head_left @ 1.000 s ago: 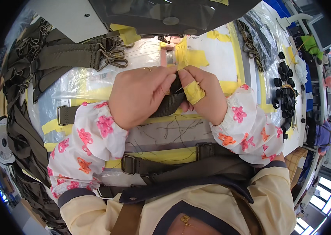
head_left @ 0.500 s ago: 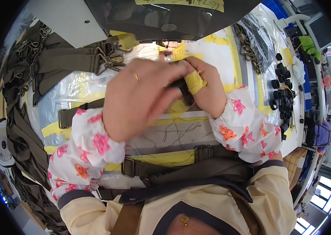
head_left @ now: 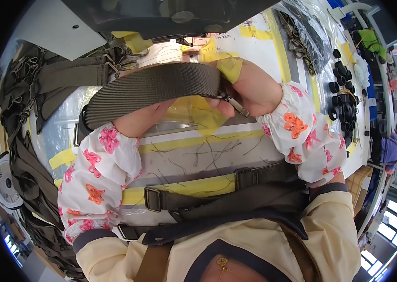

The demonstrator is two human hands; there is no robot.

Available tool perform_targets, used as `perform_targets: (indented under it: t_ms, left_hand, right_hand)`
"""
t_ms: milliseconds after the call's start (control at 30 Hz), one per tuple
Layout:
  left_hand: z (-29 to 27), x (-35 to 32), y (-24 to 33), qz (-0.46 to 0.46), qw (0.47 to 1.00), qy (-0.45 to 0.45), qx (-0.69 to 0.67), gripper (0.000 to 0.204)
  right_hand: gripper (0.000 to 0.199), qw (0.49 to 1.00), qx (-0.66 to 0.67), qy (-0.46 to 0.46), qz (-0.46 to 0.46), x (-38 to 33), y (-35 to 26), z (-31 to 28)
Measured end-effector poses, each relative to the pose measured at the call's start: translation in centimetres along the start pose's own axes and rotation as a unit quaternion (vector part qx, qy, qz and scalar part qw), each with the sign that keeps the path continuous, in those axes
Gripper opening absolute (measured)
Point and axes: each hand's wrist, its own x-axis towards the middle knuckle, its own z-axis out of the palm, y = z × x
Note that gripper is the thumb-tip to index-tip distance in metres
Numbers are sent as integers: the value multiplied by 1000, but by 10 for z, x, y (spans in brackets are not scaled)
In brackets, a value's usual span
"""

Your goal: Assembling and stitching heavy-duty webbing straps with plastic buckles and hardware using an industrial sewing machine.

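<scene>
A dark olive webbing strap (head_left: pixel 156 84) arches across in front of me, below the machine head. Its right end, with a metal buckle or clasp (head_left: pixel 235 104) hanging from it, is gripped by my right hand (head_left: pixel 250 87). Yellow tape (head_left: pixel 230 69) is wrapped round a digit of that hand. My left hand (head_left: pixel 154 112) lies behind and under the arched strap, its fingers covered by the webbing. At the strap's left end, a metal ring (head_left: pixel 76 135) shows beside my left sleeve.
The dark machine head (head_left: pixel 170 16) overhangs the far side. Webbing straps with metal hooks (head_left: pixel 71 75) pile up at the left, above a white fan (head_left: pixel 6 181). Black rolled pieces (head_left: pixel 341 101) stand at the right. Loose threads (head_left: pixel 198 155) and buckled straps (head_left: pixel 208 199) lie nearer me.
The strap has come up into view, arched over my left hand, which was earlier blurred above my right. The metal clasp now shows by my right hand. The whole view has shifted slightly.
</scene>
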Motion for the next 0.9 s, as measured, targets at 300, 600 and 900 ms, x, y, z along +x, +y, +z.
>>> perform_targets:
  t_ms: [300, 600, 900]
  left_hand:
    - [21, 10, -14, 154, 952, -80, 252, 35]
    - [6, 23, 2, 24, 985, -162, -53, 35]
    - [7, 23, 3, -35, 981, -178, -74, 31]
  right_hand:
    - [47, 762, -476, 247, -363, 12, 28, -14]
    - [38, 799, -497, 167, -296, 20, 7, -40]
    - [33, 737, -568, 76, -359, 21, 3, -48]
